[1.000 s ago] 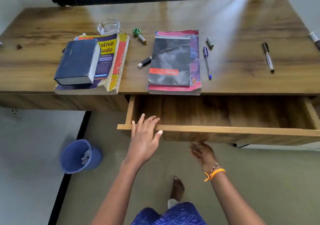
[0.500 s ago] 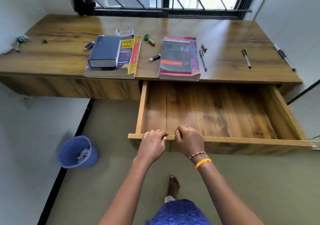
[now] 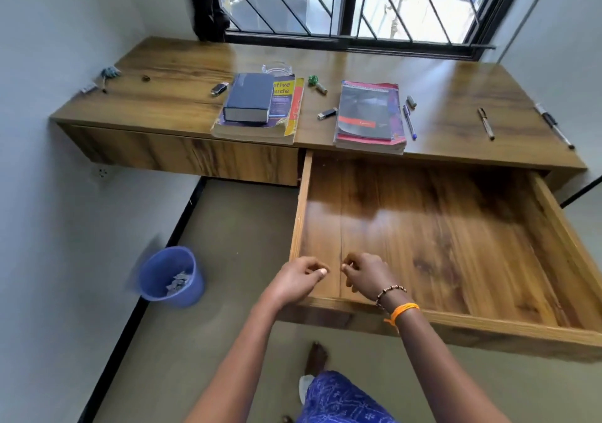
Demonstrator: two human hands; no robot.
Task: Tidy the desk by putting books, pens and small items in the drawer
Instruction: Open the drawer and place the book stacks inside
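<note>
Both hands hung just above the drawer's (image 3: 439, 243) front-left corner, the left hand (image 3: 298, 279) and right hand (image 3: 363, 274) loosely curled, holding nothing, clear of the front rail. Pulled far out from the desk (image 3: 456, 90), the drawer showed bare wooden floor between its side walls. Behind the drawer, two book stacks (image 3: 257, 106) (image 3: 369, 113) lay at the desk's front edge, pens (image 3: 409, 122) (image 3: 486, 123) to their right. Left of the drawer, a blue bin (image 3: 169, 276) stood on the floor.
</note>
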